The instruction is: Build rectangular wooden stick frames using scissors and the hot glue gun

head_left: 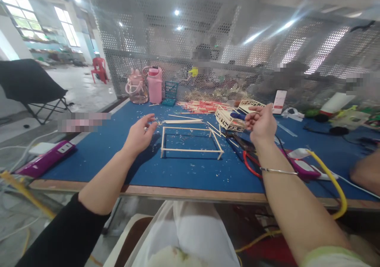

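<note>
My left hand (pixel 139 133) hovers over the blue table (pixel 124 164), fingers loosely apart, holding nothing that I can see. It is just left of a rectangular frame of thin wooden sticks (pixel 191 141) standing on the table. My right hand (pixel 261 124) is raised to the right of the frame, fingers closed around a blue-handled tool (pixel 237 116). Behind that hand lies a lattice piece built of sticks (pixel 227 119).
Loose sticks (pixel 198 106) and wood shavings litter the far table. Pink bottles (pixel 148 86) and a teal basket (pixel 171 93) stand at the back left. Red-handled pliers (pixel 249 162), a yellow hose (pixel 332 180), a phone (pixel 279 101) and a purple box (pixel 47 159) lie around. Another person's arm (pixel 365 172) shows at right.
</note>
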Tool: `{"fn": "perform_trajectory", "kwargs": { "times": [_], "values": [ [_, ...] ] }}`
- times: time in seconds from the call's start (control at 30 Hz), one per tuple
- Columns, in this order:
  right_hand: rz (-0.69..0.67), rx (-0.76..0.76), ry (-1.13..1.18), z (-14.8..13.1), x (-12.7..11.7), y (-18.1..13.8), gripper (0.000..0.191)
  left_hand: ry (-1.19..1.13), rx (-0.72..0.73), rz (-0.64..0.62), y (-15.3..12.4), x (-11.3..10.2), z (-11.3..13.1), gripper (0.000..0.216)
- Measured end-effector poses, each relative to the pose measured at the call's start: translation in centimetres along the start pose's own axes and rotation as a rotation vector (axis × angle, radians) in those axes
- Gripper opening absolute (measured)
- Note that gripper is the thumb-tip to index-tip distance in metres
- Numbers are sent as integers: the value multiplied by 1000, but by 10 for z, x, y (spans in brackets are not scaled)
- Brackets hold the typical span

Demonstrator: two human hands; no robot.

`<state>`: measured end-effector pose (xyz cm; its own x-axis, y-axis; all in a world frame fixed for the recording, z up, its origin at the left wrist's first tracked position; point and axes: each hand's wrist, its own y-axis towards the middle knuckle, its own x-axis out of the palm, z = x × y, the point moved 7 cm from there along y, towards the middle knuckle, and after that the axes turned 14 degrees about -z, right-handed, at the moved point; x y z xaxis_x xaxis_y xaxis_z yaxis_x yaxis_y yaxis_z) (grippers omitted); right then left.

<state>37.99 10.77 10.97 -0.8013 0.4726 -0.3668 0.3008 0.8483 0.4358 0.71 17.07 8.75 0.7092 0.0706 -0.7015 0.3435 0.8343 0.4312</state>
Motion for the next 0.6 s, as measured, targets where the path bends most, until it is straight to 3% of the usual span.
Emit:
{"fn": "perform_trajectory", "kwargs": {
  "times": [0.13, 0.2, 0.27, 0.3, 0.37, 0.47, 0.6],
  "values": [
    [-227, 77, -249, -12, -1, -23, 49, 17, -27, 127, -2, -15, -2, 44],
    [-321, 109, -363, -13, -1, -43, 35, 74, 21, 221, -6, -21, 14, 38],
    [-351, 152, -501, -9, -6, -63, 24, 152, 127, 233, -10, -18, 47, 33],
    [-340, 178, -569, -6, -11, -71, 22, 190, 191, 171, -11, -9, 67, 32],
    [-299, 239, -691, 1, -22, -83, 19, 262, 306, -91, -11, 22, 109, 32],
    [-280, 314, -824, 13, -32, -96, 17, 390, 282, -507, -11, 77, 148, 50],
    [-355, 335, -904, 18, -25, -105, 23, 396, 249, -703, -1, 119, 170, 66]
  ]
}}
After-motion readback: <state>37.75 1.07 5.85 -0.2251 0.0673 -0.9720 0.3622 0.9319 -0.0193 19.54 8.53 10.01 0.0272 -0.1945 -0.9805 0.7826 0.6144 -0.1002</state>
